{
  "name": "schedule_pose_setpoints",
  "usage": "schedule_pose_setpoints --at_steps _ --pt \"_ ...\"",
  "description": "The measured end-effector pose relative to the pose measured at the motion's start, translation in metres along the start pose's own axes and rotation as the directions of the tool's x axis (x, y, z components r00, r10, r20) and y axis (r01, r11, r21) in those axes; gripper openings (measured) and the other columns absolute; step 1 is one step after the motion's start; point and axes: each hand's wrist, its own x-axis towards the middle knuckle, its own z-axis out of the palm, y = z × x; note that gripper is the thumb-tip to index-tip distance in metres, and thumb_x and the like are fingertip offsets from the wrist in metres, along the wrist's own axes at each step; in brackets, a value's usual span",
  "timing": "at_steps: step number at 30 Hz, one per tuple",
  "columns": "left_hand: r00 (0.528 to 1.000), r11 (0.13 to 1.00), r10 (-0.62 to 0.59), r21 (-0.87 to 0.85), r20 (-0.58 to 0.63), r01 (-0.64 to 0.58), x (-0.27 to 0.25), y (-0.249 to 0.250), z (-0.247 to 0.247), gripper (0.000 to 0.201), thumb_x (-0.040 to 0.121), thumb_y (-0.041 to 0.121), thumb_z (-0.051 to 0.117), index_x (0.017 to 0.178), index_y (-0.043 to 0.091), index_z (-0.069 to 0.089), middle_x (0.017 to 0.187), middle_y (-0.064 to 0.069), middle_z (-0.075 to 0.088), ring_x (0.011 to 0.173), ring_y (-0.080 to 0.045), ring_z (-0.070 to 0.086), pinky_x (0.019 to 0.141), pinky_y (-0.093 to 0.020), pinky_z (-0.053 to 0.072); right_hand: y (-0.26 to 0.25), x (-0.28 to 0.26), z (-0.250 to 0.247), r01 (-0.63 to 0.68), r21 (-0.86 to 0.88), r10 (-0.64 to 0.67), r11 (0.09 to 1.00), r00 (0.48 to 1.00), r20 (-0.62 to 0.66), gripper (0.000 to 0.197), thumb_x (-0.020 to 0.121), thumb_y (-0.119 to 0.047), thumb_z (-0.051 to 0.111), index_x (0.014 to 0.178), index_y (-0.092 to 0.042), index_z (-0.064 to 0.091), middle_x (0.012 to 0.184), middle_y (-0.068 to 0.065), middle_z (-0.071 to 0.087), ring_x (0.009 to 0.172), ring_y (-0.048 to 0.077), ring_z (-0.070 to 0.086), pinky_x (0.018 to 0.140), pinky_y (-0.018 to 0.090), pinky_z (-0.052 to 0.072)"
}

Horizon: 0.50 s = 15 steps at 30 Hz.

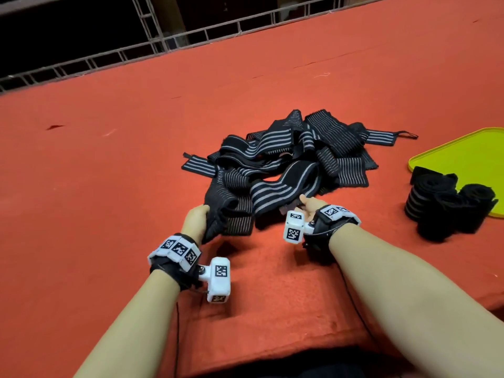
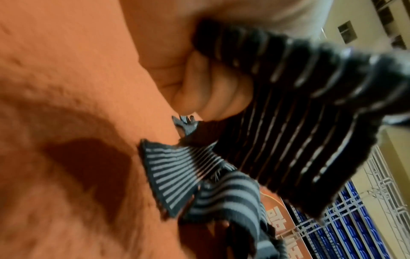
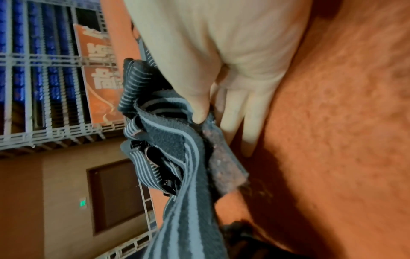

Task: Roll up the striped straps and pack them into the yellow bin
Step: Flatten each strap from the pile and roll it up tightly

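A loose pile of black straps with grey stripes lies on the red felt table. My left hand grips one bunched end of a thin-striped strap at the pile's near left; its fingers curl round that strap. My right hand pinches the end of a wide-striped strap at the pile's near edge, thumb on top of the strap, other fingers straight beneath. The yellow bin sits at the right, with rolled straps at its near edge.
The table's far edge meets a metal railing. Bare red felt spreads to the left and beyond the pile. A step in the felt runs near my forearms at the table's front.
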Motion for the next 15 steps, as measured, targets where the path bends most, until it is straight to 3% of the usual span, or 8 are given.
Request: schedule_pose_setpoints --at_steps 2,3,5,6,8,10,13,15 --pt "0.999 0.999 -0.024 -0.032 -0.026 0.023 -0.002 0.003 -0.014 0.015 0.077 0.021 0.045 0.062 0.014 0.044 0.061 -0.01 0.044 0.058 -0.024 0.036 0.052 -0.03 0.029 0.003 -0.001 0.003 0.031 0.032 -0.03 0.999 0.999 -0.023 0.025 0.102 -0.025 0.042 0.082 -0.009 0.046 0.065 0.003 0.049 0.034 0.012 0.052 0.041 0.021 0.045" --pt "0.999 0.996 -0.042 -0.084 -0.032 0.039 -0.003 0.005 -0.015 0.013 0.073 0.02 0.045 0.063 0.013 0.044 0.059 -0.009 0.044 0.056 -0.022 0.037 0.053 -0.03 0.031 0.005 -0.004 0.005 0.051 0.033 -0.051 0.998 0.998 -0.021 0.025 0.102 -0.023 0.042 0.085 -0.006 0.05 0.071 0.007 0.056 0.046 0.014 0.061 0.049 0.025 0.052" --pt "1.0 0.989 -0.023 -0.147 -0.018 0.021 -0.011 0.012 -0.012 0.007 0.071 0.014 0.043 0.067 0.01 0.047 0.063 -0.009 0.047 0.06 -0.021 0.042 0.06 -0.03 0.035 0.009 -0.007 0.008 0.1 0.015 -0.099 0.995 0.995 -0.032 0.028 0.098 -0.02 0.046 0.109 0.004 0.055 0.099 0.019 0.067 0.083 0.032 0.069 0.072 0.043 0.057" --pt "1.0 0.991 0.008 -0.135 -0.003 -0.009 -0.017 0.016 -0.009 0.008 0.074 0.008 0.042 0.067 0.011 0.046 0.065 -0.008 0.046 0.063 -0.02 0.042 0.062 -0.03 0.035 0.011 -0.011 0.008 0.112 0.005 -0.112 0.994 0.992 -0.057 0.034 0.096 -0.018 0.048 0.118 0.007 0.053 0.108 0.023 0.065 0.093 0.037 0.067 0.075 0.047 0.056" --pt "0.998 0.993 0.056 -0.102 0.031 -0.052 -0.028 0.022 -0.002 0.025 0.077 -0.004 0.036 0.061 0.015 0.036 0.06 -0.002 0.036 0.058 -0.017 0.034 0.056 -0.029 0.027 0.013 -0.025 0.011 0.101 -0.091 -0.109 0.991 0.991 -0.08 0.038 0.096 -0.017 0.046 0.121 0.011 0.049 0.101 0.024 0.064 0.082 0.035 0.065 0.061 0.037 0.058" --pt "0.995 0.996 0.052 -0.082 0.081 -0.046 -0.037 0.025 0.005 0.032 0.078 -0.009 0.035 0.059 0.017 0.032 0.054 0.002 0.032 0.049 -0.012 0.032 0.052 -0.026 0.024 0.013 -0.046 0.014 0.069 -0.276 -0.084 0.959 0.996 -0.043 0.038 0.097 -0.027 0.046 0.116 0.006 0.052 0.079 0.014 0.062 0.06 0.023 0.057 0.039 0.023 0.049" --pt "0.986 0.992 0.049 -0.126 0.157 -0.029 -0.054 0.026 0.016 0.029 0.073 -0.009 0.037 0.058 0.015 0.032 0.042 0.01 0.035 0.045 -0.01 0.031 0.048 -0.022 0.025 0.014 -0.082 0.021 0.041 -0.531 0.047 0.846 0.988 0.15 0.045 0.092 -0.049 0.05 0.105 -0.006 0.05 0.076 0.007 0.059 0.061 0.016 0.055 0.05 0.024 0.047" --pt "0.976 0.982 0.069 -0.187 0.206 -0.03 -0.064 0.027 0.024 0.016 0.06 -0.001 0.041 0.058 0.013 0.034 0.043 0.009 0.036 0.047 -0.012 0.032 0.047 -0.022 0.025 0.016 -0.101 0.026 0.021 -0.547 0.156 0.837 0.948 0.276 0.051 0.089 -0.058 0.05 0.098 -0.008 0.05 0.081 0.009 0.057 0.07 0.02 0.058 0.063 0.031 0.052"
